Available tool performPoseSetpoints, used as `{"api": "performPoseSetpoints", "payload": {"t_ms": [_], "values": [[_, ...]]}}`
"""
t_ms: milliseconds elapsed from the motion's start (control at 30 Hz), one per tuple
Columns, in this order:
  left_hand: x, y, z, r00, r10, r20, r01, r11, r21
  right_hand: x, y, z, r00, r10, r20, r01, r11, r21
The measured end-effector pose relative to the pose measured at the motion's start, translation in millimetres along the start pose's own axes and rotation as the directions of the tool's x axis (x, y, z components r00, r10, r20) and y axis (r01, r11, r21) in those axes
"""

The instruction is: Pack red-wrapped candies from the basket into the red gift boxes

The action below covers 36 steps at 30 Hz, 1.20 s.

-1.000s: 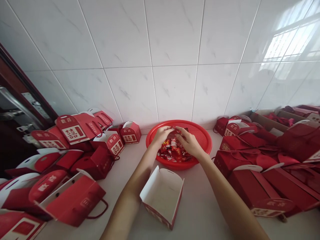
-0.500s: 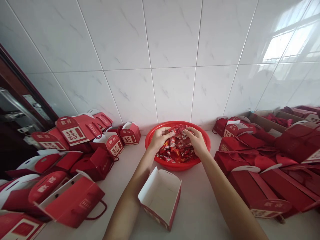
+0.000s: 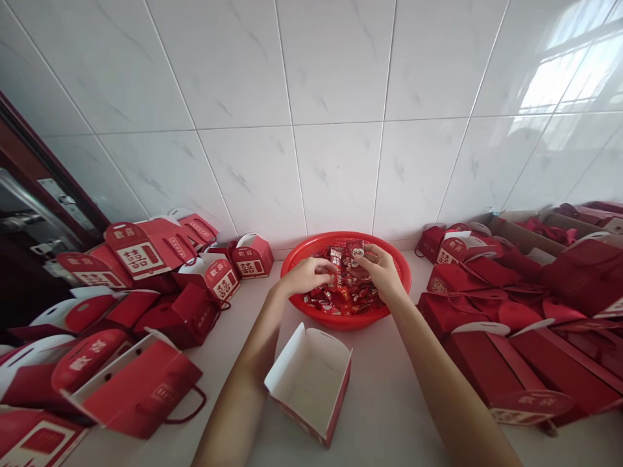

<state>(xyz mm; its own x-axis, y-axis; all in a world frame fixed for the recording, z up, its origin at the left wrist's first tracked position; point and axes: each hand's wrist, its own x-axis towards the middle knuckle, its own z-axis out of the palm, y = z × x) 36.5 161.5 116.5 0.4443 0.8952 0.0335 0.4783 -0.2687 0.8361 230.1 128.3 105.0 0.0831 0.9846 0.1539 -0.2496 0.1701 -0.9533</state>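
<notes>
Over a red plastic basket (image 3: 341, 322) by the wall, both my hands are among wrapped candies (image 3: 343, 295). My right hand (image 3: 383, 271) pinches a dark red candy packet (image 3: 357, 251) with a pale printed mark, between thumb and fingers. My left hand (image 3: 306, 275) has curled fingers against a red and white candy wrapper (image 3: 335, 255) standing upright; part of the grip is hidden. In front of the basket, between my forearms, a small red box (image 3: 311, 376) lies open, its white inside showing nothing in it.
Red gift boxes (image 3: 143, 389) with cord handles crowd the left side of the white counter (image 3: 379, 402). More red boxes (image 3: 501, 370) are packed on the right, with a brown carton (image 3: 511, 231) behind them. A tiled wall (image 3: 335, 175) closes off the back.
My left hand has shifted slightly lower within the basket, its fingers now beside an upright wrapper. The right hand still holds the dark red packet. The view has tilted a little.
</notes>
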Motion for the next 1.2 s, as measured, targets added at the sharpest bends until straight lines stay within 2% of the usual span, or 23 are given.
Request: {"api": "performPoseSetpoints", "payload": {"t_ms": [100,200,467,667,1000,1100,1200], "values": [[-4,-2,-5.0,0.989,-0.048,0.139,0.019,0.979,0.205,1,1,-1,1.000,-0.007,-0.013,0.007,1.000,-0.012],[-3,-8,-4.6,0.983,-0.112,0.145,0.053,0.931,0.360,2,3,-1,0.999,-0.012,-0.030,0.011,0.999,-0.033],[5,-17,9.7,0.958,-0.251,0.138,0.164,0.875,0.455,3,4,-3,1.000,-0.012,-0.025,0.009,0.993,-0.113],[5,-13,12.7,0.936,-0.297,0.189,0.166,0.846,0.507,3,6,-3,1.000,0.002,-0.018,-0.005,0.988,-0.153],[1,-1,11.8,0.920,-0.213,0.329,0.035,0.880,0.473,1,2,-2,1.000,0.007,-0.018,-0.010,0.985,-0.175],[3,-3,8.3,0.961,-0.102,0.258,-0.015,0.909,0.416,2,3,-3,1.000,0.000,-0.015,-0.002,0.987,-0.163],[5,-5,2.0,0.993,0.080,0.083,-0.103,0.937,0.333,3,4,-3,1.000,0.005,-0.009,-0.006,0.991,-0.135]]}}
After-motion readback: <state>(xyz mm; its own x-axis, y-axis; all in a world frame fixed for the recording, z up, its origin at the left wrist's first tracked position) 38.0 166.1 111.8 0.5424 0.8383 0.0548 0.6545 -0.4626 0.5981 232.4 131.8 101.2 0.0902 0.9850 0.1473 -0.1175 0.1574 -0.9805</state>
